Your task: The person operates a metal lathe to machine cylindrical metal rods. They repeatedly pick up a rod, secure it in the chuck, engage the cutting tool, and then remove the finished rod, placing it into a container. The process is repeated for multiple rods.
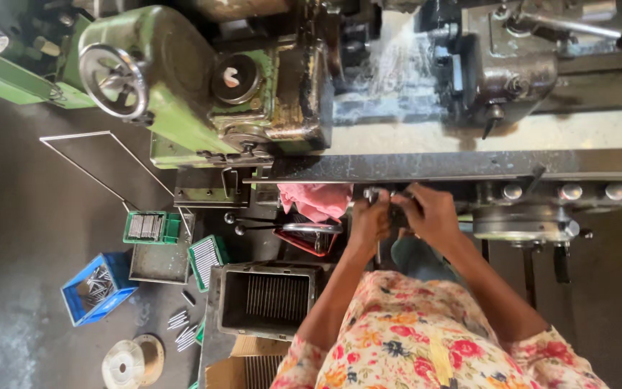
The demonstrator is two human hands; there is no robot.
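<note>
I stand at a green and grey lathe (203, 94). My left hand (368, 220) and my right hand (430, 212) meet just below the dark front rail (469, 164) of the machine. Both are closed around a small dark metal part (391, 209) between them; a thin metal rod hangs down from my left hand. My sleeves are floral. A pink cloth (314, 200) lies just left of my left hand. What exactly the fingers grip is partly hidden.
A grey metal bin (266, 299) of thin rods stands below my left arm. Green trays (151, 227) and a blue crate (97, 288) with rods sit on the floor at left. A handwheel (113, 81) juts from the lathe's left end. Round knobs (570, 191) line the right panel.
</note>
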